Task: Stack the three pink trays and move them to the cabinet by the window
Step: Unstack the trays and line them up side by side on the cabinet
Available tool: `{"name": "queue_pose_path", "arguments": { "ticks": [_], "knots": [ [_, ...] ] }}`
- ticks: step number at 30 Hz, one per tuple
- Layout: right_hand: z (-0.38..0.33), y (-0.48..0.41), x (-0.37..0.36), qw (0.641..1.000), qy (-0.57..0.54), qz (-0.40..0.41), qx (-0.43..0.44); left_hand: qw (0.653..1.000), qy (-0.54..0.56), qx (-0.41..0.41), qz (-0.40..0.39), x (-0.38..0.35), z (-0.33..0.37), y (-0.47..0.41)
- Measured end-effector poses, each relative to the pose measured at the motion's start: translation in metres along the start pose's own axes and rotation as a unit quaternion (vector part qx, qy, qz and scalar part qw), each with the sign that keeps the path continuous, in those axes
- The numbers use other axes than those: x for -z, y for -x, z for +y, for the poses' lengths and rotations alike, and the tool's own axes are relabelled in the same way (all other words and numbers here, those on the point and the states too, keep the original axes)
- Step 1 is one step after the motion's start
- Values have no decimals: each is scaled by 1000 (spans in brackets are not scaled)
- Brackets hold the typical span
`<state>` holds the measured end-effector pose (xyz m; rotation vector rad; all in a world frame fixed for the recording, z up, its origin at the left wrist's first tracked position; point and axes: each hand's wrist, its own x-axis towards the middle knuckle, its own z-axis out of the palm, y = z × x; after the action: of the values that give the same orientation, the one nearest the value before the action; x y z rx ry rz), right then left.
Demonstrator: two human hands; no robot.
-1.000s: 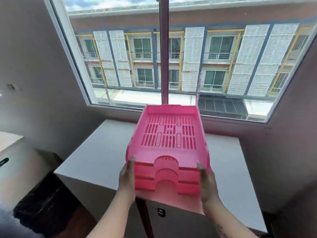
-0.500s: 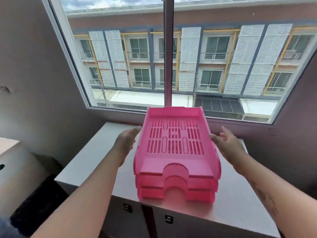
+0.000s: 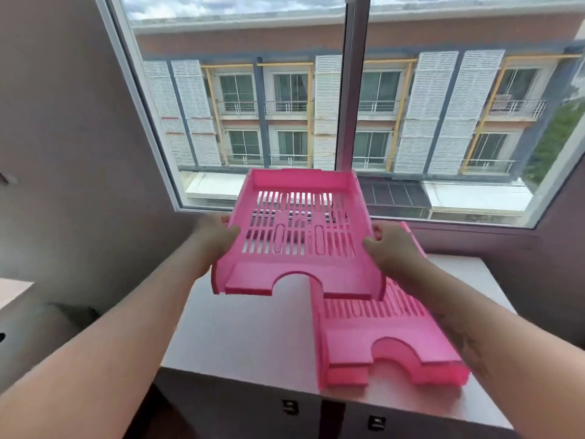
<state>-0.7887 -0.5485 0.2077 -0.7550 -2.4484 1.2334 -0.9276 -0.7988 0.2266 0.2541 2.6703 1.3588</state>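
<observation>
A pink slotted tray (image 3: 297, 267) hangs in the air over the white cabinet top (image 3: 247, 337) below the window. My left hand (image 3: 218, 237) grips its left side wall and my right hand (image 3: 391, 248) grips its right side wall. Below and to the right, the other pink trays (image 3: 389, 353) lie stacked on the cabinet top, their notched fronts at the near edge. The raised tray covers the back part of that stack.
A large window (image 3: 348, 106) with a central post stands right behind the cabinet. Dark walls close in on both sides. The cabinet's front doors (image 3: 316, 416) carry small dark handles. A lower pale surface (image 3: 12, 289) sits at far left.
The stack went down on the cabinet top and my hands moved to its sides. Now the top tray is lifted off the stack, up and to the left.
</observation>
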Motion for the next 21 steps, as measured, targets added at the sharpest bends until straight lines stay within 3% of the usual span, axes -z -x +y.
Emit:
{"name": "queue_pose_path", "arguments": {
  "ticks": [7,16,21],
  "knots": [
    [-53,0,-118,998,-41,-54,4,997,21,33,61,88,-86,-26],
    [4,36,-206,983,5,-101,-155,995,31,85,30,37,-200,-11],
    [20,55,-220,980,45,-105,-163,989,57,128,40,14,-231,8]
  ]
}}
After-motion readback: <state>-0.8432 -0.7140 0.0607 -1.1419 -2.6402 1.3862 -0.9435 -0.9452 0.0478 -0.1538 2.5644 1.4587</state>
